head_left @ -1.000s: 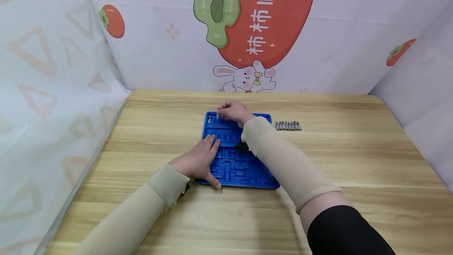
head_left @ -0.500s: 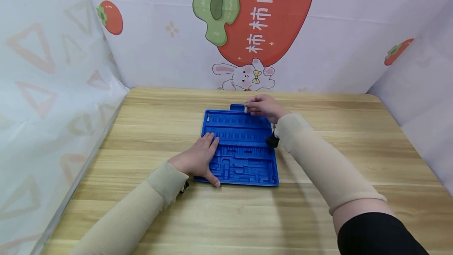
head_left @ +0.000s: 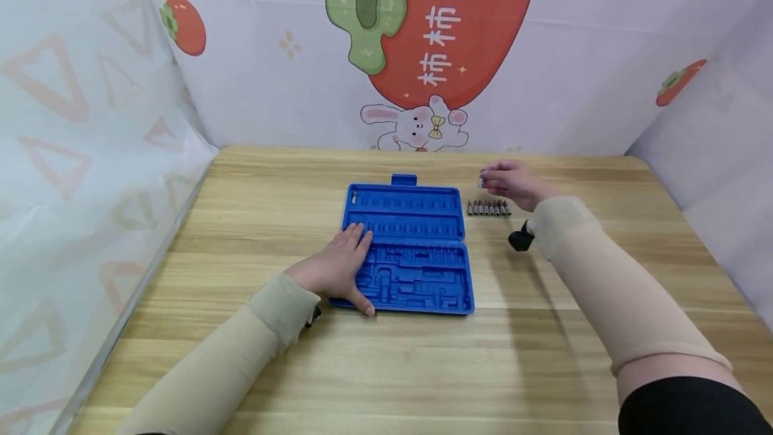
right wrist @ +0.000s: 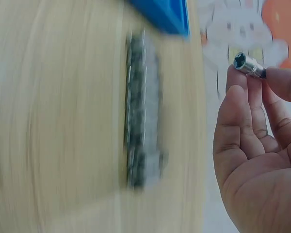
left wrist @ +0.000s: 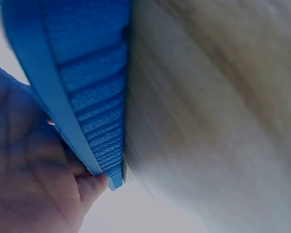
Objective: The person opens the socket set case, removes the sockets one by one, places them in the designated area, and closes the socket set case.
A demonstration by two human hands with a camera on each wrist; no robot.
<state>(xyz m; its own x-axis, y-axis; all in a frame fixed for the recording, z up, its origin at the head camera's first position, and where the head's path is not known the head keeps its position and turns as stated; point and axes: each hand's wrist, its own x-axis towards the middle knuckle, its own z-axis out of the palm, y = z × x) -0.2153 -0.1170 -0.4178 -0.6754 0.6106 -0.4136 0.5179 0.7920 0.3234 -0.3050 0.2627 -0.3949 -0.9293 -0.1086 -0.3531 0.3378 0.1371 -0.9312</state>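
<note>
Between the thumb and fingers of my right hand [head_left: 518, 183] is a small silver socket [right wrist: 250, 66], its hollow end showing in the right wrist view. That hand hovers just beyond a row of several metal bits [head_left: 489, 208] lying side by side on the table. Spread over the left edge of the opened blue tool case [head_left: 423, 225], my left hand [head_left: 332, 266] rests with fingers extended and thumb at the front corner. One small silver piece [head_left: 353, 198], perhaps another socket, sits in the case's far left slot.
The case lies flat on a wood-grain table [head_left: 386, 368], its latch tab [head_left: 404, 180] pointing to the back. A printed cloth backdrop [head_left: 272, 86] stands behind the table, with white cloth [head_left: 90, 220] at the left side.
My right hand has lifted the socket away from the case's far left part and carried it right, past the case to the bits. The left hand has stayed in place.
</note>
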